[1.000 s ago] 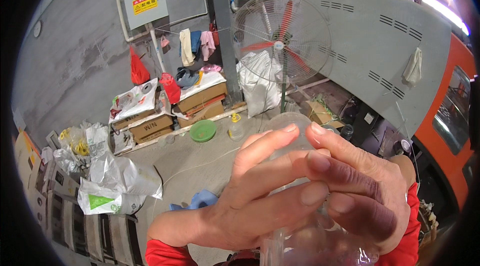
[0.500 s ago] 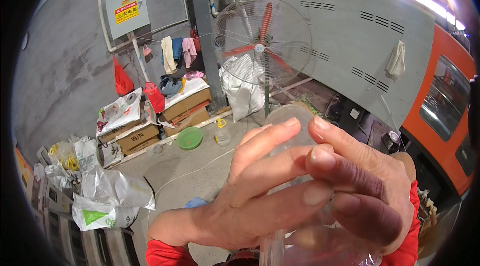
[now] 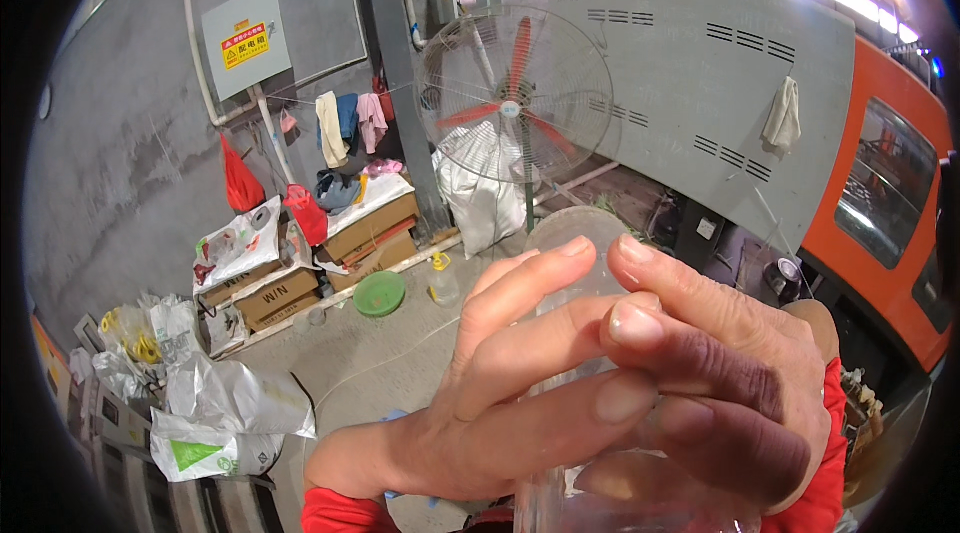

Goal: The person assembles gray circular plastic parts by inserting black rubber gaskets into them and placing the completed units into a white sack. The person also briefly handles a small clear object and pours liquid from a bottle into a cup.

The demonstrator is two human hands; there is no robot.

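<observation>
Close in front of me, my left hand (image 3: 500,393) and my right hand (image 3: 740,363) are closed around a clear plastic container (image 3: 640,505). Its rounded translucent end shows above the fingers, and its see-through walls appear below them. The fingers of both hands curve over its far side and meet in the middle, fingertips touching or overlapping. Most of the container's middle is hidden behind them, so I cannot tell its full shape. Red sleeves cover both forearms.
A large caged fan (image 3: 512,103) stands ahead, before a white sack (image 3: 485,188). To the right is a grey and orange machine (image 3: 690,83). Cardboard boxes (image 3: 280,298), a green basin (image 3: 380,293) and a yellow-topped bottle (image 3: 442,283) sit leftward. Silvery bags (image 3: 235,398) lie at lower left.
The view has shifted slightly, with the background moving a little left. Both hands keep nearly the same hold on the clear plastic container.
</observation>
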